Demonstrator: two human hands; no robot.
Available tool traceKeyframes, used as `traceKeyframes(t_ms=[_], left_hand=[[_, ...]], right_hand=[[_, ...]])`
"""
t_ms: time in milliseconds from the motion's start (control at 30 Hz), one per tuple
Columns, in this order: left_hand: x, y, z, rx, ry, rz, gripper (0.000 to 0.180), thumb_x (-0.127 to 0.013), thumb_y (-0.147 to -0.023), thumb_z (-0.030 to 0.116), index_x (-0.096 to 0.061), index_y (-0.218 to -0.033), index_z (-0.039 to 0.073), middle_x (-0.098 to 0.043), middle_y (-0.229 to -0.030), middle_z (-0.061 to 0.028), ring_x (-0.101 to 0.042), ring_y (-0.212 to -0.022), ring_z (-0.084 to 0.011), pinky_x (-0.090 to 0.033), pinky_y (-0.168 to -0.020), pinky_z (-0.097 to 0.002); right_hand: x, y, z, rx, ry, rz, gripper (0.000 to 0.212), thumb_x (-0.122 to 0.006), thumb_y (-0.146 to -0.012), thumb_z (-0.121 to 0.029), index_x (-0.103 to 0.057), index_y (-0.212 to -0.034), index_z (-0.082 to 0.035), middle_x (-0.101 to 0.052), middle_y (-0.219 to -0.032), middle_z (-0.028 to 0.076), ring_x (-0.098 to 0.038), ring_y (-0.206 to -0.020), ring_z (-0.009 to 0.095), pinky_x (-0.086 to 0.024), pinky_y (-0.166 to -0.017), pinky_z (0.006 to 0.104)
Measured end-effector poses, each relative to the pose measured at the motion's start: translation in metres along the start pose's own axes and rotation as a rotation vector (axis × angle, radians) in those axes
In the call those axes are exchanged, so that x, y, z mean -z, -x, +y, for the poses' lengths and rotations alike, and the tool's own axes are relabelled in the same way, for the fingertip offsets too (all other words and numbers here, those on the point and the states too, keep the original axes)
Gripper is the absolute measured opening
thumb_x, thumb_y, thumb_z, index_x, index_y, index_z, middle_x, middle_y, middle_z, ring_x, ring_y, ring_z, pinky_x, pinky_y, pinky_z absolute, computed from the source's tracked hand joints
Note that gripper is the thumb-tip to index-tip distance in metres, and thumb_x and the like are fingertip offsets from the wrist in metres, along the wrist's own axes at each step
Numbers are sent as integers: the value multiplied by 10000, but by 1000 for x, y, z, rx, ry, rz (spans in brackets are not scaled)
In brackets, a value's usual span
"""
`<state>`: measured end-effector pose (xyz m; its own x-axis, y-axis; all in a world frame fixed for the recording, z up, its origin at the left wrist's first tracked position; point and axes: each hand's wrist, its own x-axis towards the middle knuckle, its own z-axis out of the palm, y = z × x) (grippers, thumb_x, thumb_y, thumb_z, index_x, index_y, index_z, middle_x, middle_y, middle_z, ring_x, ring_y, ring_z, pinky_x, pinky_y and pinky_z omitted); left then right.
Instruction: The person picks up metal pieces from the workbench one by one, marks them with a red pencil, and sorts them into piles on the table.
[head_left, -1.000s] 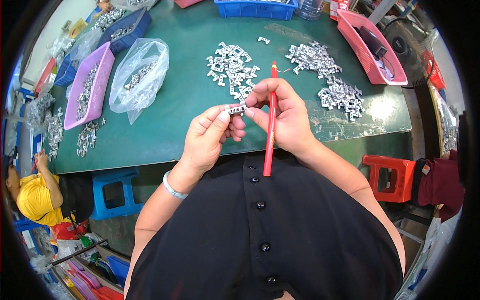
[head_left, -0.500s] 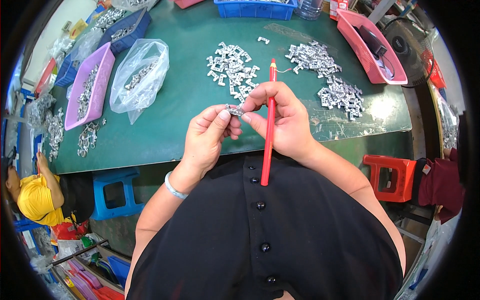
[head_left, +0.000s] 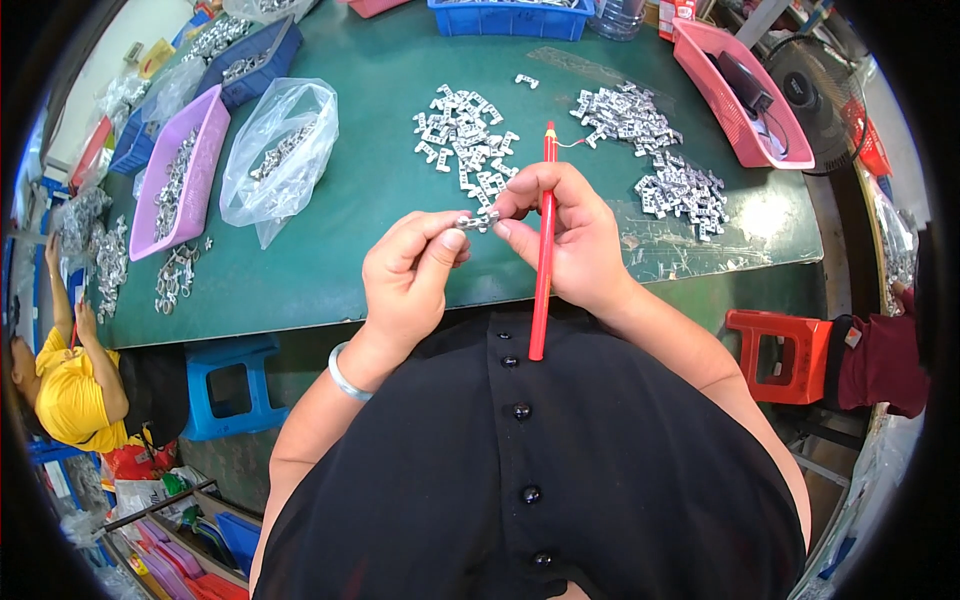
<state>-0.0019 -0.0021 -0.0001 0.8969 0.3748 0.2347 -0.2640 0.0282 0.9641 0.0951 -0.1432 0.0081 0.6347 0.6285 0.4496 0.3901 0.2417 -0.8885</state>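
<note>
Between my two hands, just above the near side of the table, is a small silver metal part [head_left: 478, 221]. My left hand [head_left: 408, 275] pinches its left end between thumb and fingers. The thumb and forefinger of my right hand [head_left: 580, 245] close on its other end. Across that same right hand lies a red pencil [head_left: 543, 270] with a loose string near its tip, held upright by the fingers. Just beyond the hands lies a loose pile of similar silver parts [head_left: 462, 130]. Two more heaps, a far one [head_left: 630, 117] and a nearer one [head_left: 685, 195], lie to the right.
On the green table [head_left: 370, 180] are a clear plastic bag [head_left: 240, 190] of metal parts, a purple basket [head_left: 145, 215], blue bins [head_left: 510, 20] and a pink basket [head_left: 700, 75]. A fan [head_left: 815, 95] stands right. A person in yellow [head_left: 75, 390] works at left.
The metal part has turned between my fingers, and the pencil has shifted slightly with my right hand. My left hand has moved a little to the left. The person in yellow has raised an arm.
</note>
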Motion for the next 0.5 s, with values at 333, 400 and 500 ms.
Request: traceKeyframes(t_ms=[333, 400, 500], left_hand=[[-4, -3, 10, -533, -526, -66, 178, -628, -730, -47, -615, -905, -17, -602, -735, -98, -565, -616, -171, -441, -534, -239], [-4, -3, 11, -538, -545, -68, 170, -629, -729, -45, -614, -896, -17, -599, -730, -96, -564, -616, -167, -442, -536, -243], [-4, -5, 11, -571, -556, -54, 134, -622, -736, -35, -610, -870, -21, -592, -717, -90, -552, -600, -159, -435, -525, -243]], right_hand=[[-1, -1, 2, -132, -228, 28, 311, -585, -756, 68, -447, -1017, -31, -563, -874, 56, -559, -846, 112, -448, -778, 254], [-1, -1, 2, -132, -233, 24, 310, -586, -757, 66, -447, -1017, -31, -564, -874, 57, -558, -846, 111, -448, -780, 253], [-1, -1, 2, -145, -255, 20, 303, -585, -759, 65, -451, -1013, -31, -565, -876, 53, -556, -849, 108, -445, -776, 248]])
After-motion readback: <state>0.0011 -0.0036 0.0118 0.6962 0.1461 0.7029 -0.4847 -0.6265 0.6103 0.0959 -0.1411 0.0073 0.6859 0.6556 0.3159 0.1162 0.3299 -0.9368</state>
